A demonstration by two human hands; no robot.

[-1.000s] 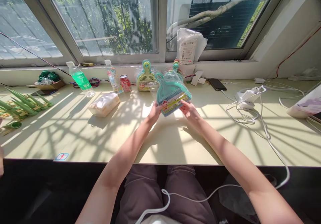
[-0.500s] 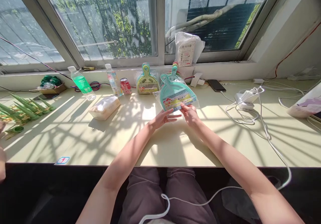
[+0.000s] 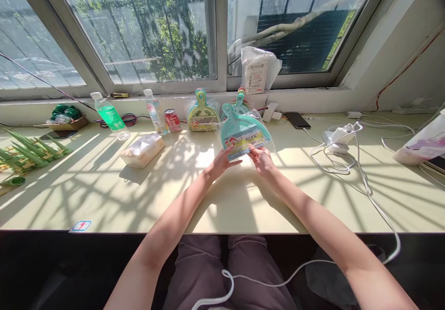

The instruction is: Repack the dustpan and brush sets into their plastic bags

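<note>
A teal mini dustpan and brush set [image 3: 243, 123] in clear plastic wrap is tilted toward me, its label across the lower part. My left hand [image 3: 221, 162] grips its lower left corner, thumb on the front and fingers underneath. At the bottom edge, right of centre, my right hand [image 3: 261, 160] pinches the same set with the thumb in front. Just behind it, more teal dustpans [image 3: 240, 98] lean against the wall below the window. A yellow-green wrapped dustpan set [image 3: 203, 113] stands upright to their left.
Left on the table are a tissue pack [image 3: 143, 150], a green-labelled bottle [image 3: 111, 117], another bottle [image 3: 155, 112], a red can [image 3: 172, 120] and green plant-like pieces [image 3: 29, 148]. A phone [image 3: 298, 120] and a charger with white cables [image 3: 337, 138] lie right. A wrapped box [image 3: 256, 74] stands on the sill.
My left fingers have closed onto the dustpan set's lower left corner; before, they were spread beneath it. The view has shifted slightly, and another person's hand at the far left is out of sight.
</note>
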